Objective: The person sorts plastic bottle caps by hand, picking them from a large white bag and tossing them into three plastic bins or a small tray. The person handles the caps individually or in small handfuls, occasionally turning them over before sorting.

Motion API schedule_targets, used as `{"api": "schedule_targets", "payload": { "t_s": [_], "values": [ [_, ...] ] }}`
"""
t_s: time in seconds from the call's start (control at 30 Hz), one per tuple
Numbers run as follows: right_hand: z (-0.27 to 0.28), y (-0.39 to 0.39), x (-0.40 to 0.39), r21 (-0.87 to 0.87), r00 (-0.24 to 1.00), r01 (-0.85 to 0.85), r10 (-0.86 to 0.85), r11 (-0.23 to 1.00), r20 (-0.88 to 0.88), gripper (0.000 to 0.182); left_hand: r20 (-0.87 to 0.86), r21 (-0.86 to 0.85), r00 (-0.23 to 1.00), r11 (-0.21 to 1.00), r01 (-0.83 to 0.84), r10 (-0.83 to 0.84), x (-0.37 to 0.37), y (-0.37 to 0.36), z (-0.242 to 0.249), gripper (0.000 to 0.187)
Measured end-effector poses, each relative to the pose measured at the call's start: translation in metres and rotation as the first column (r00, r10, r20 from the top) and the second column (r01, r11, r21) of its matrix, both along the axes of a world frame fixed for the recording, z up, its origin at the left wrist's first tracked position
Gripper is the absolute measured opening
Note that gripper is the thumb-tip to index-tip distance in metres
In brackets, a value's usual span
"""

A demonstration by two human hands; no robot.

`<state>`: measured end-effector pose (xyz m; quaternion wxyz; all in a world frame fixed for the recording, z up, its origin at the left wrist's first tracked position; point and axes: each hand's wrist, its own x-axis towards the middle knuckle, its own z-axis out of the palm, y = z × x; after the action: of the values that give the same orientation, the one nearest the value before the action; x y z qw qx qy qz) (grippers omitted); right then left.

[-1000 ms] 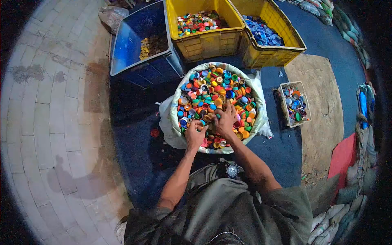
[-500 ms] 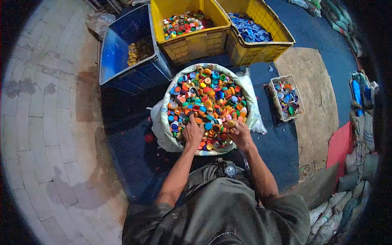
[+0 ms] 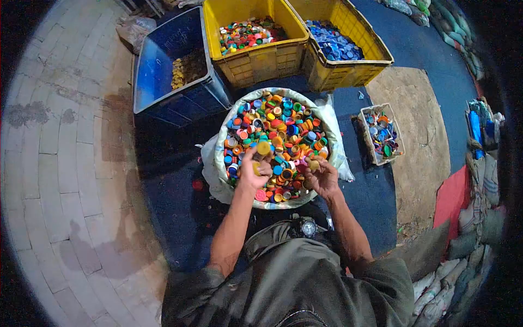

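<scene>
A round white sack [image 3: 219,163] with a rolled rim stands before me, full of mixed plastic bottle caps [image 3: 283,125] in orange, red, blue, green and white. Over its left front part, my left hand [image 3: 254,175] is closed on yellow caps: one yellow cap [image 3: 263,148] shows at the fingertips and another yellowish one lies against the palm. On the right side of the sack, my right hand [image 3: 325,181] pinches a dull yellow cap [image 3: 313,164] between thumb and fingers. Both hands are just above the heap.
Behind the sack stand a blue bin [image 3: 163,98] with yellow caps, a yellow bin [image 3: 261,62] with mixed caps, and another yellow bin [image 3: 348,73] with blue caps. A small white crate [image 3: 400,133] of caps sits to the right. Filled sacks [image 3: 452,278] line the right edge.
My left hand has come up out of the caps and now holds yellow caps. My right hand still holds its yellow cap and has shifted only slightly.
</scene>
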<state>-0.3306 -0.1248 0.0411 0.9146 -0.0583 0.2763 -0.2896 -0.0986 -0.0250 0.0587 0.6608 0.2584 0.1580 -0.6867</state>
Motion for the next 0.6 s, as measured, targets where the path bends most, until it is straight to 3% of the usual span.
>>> {"api": "schedule_targets", "payload": {
  "t_s": [0.07, 0.2, 0.33, 0.43, 0.57, 0.6],
  "values": [
    [0.002, -0.002, 0.003, -0.025, 0.998, -0.049, 0.048, 0.998, -0.035, 0.027, -0.041, -0.023, 0.999, 0.999, 0.035, -0.036, -0.006, -0.01, 0.014, 0.028],
    [0.0, -0.006, 0.009, -0.043, 0.993, -0.061, 0.056, 0.997, -0.1, 0.031, -0.036, 0.07, 0.988, 0.986, -0.148, 0.151, -0.01, -0.009, 0.008, 0.029],
    [-0.009, -0.008, 0.006, -0.025, 0.995, -0.075, 0.073, 0.997, -0.071, 0.032, -0.169, -0.116, 0.972, 0.976, -0.183, 0.162, -0.002, 0.008, -0.005, 0.04],
    [0.0, -0.008, 0.012, -0.056, 0.98, -0.061, 0.049, 0.997, -0.195, 0.032, -0.164, -0.092, 0.946, 0.95, -0.297, 0.28, -0.002, 0.018, 0.004, 0.046],
    [-0.024, -0.01, 0.011, 0.005, 0.997, -0.061, 0.061, 0.998, -0.051, 0.03, -0.188, -0.1, 0.907, 0.911, -0.399, 0.377, 0.006, 0.031, 0.005, 0.05],
    [-0.022, -0.011, 0.014, 0.027, 0.997, -0.072, 0.072, 0.997, -0.013, 0.029, -0.192, -0.169, 0.907, 0.898, -0.406, 0.374, 0.008, 0.036, 0.002, 0.051]
  ]
}}
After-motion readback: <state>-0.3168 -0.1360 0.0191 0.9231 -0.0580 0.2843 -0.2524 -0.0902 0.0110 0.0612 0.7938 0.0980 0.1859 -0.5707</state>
